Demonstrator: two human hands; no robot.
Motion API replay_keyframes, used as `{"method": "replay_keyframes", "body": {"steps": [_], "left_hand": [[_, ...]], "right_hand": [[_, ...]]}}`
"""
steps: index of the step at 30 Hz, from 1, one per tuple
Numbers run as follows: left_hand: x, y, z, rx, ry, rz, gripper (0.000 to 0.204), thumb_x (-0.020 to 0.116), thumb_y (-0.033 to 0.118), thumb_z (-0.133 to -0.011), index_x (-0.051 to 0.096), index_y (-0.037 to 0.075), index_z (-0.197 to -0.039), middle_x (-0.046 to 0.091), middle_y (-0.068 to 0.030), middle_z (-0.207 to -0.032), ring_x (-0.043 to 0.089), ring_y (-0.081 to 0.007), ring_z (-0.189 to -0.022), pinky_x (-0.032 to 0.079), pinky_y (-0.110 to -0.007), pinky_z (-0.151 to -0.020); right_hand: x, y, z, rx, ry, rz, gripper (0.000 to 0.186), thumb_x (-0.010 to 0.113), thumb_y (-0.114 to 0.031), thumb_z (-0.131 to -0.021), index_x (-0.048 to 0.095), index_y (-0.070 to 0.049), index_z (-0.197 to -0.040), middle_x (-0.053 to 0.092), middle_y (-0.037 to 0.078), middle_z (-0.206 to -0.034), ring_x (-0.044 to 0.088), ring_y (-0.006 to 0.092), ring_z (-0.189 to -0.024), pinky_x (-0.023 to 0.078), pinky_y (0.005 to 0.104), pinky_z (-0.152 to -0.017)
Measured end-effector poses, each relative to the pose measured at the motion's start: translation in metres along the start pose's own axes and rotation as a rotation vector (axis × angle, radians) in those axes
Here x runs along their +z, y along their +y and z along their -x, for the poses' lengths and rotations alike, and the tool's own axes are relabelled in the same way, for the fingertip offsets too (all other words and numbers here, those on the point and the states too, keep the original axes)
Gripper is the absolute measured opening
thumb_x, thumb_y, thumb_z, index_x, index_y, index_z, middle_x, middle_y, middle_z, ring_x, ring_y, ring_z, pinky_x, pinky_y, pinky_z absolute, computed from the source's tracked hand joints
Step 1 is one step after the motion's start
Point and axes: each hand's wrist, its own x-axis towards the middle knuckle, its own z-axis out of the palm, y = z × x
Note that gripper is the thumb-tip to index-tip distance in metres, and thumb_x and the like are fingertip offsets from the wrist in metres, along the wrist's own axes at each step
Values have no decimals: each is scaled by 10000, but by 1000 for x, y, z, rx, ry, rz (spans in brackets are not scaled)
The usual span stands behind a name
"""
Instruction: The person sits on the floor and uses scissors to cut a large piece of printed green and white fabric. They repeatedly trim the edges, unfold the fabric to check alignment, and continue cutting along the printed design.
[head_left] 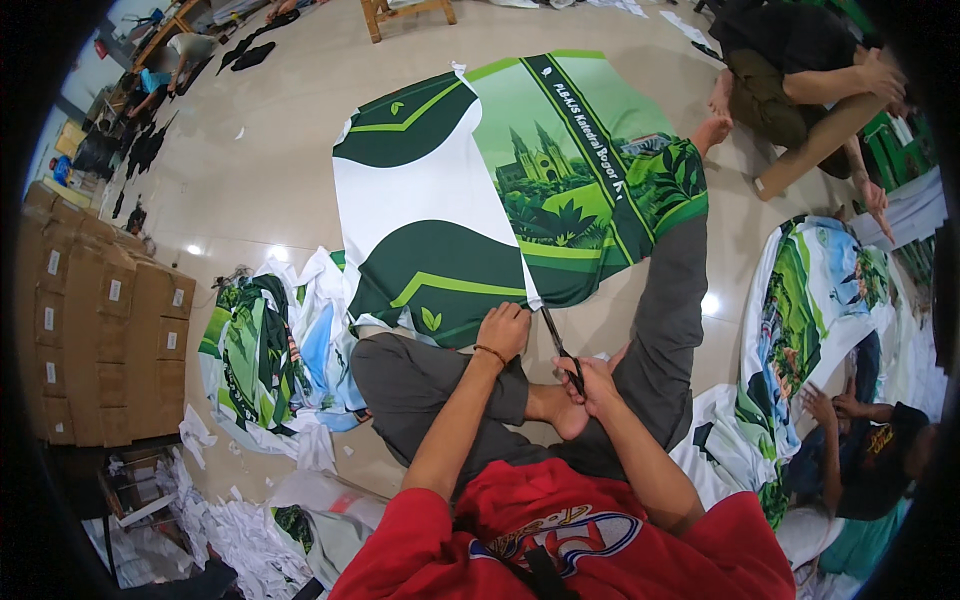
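Observation:
A large printed fabric piece point(430, 185) in green and white, with a church and leaf pattern, lies spread over the floor and partly over my outstretched leg. My left hand point(504, 330) is closed on the near edge of this cloth, by a dark green leaf-marked panel. Black-handled scissors point(568, 362) are in my right hand point(592, 386), its fingers wrapped round the handles. Their blades point away from me and reach the cloth's near edge, just right of my left hand. A thin white strip shows at the blade tips.
Crumpled printed fabric point(260, 350) lies on the left, with stacked cardboard boxes point(110, 330) beyond it. More printed cloth point(785, 350) is heaped at the right, where other people sit. White scraps point(225, 520) cover the lower left. A wooden stool point(400, 14) stands at the far side.

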Motion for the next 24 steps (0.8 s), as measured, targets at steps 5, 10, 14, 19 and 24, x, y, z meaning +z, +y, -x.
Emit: {"method": "replay_keyframes", "body": {"steps": [5,10,14,19,24], "left_hand": [[-14,10,-4,22,-2,12,235,692,217,-799,630,98,-991,601,-68,-849,617,-266,-892,503,-402,-757],[-9,11,-2,24,36,-28,215,693,231,-798,629,102,-958,603,-65,-810,630,-264,-829,505,-400,-720],[-8,11,-3,87,41,-124,115,667,203,-794,636,119,-866,594,-37,-747,633,-239,-763,503,-390,-667],[-7,10,-1,127,81,-161,39,627,164,-788,634,127,-798,596,-21,-739,628,-217,-762,500,-382,-655],[-14,13,-5,157,137,-152,21,642,154,-771,633,135,-771,565,-18,-712,612,-213,-714,485,-366,-614]], "right_hand": [[4,-4,3,-16,33,-8,325,830,-273,-768,591,-55,-792,555,12,-642,457,83,-428,284,232,-345],[-2,5,12,16,18,-17,332,836,-267,-764,578,-59,-782,547,14,-647,448,80,-424,281,228,-347],[0,9,16,-8,25,-13,346,840,-274,-758,565,-65,-765,544,17,-645,447,82,-425,285,233,-348],[2,10,14,-12,30,-5,360,843,-293,-750,558,-73,-759,540,14,-639,442,87,-424,289,239,-352],[-1,8,4,-11,29,-36,314,819,-255,-789,567,-67,-803,546,18,-632,446,76,-409,278,222,-329]]}}
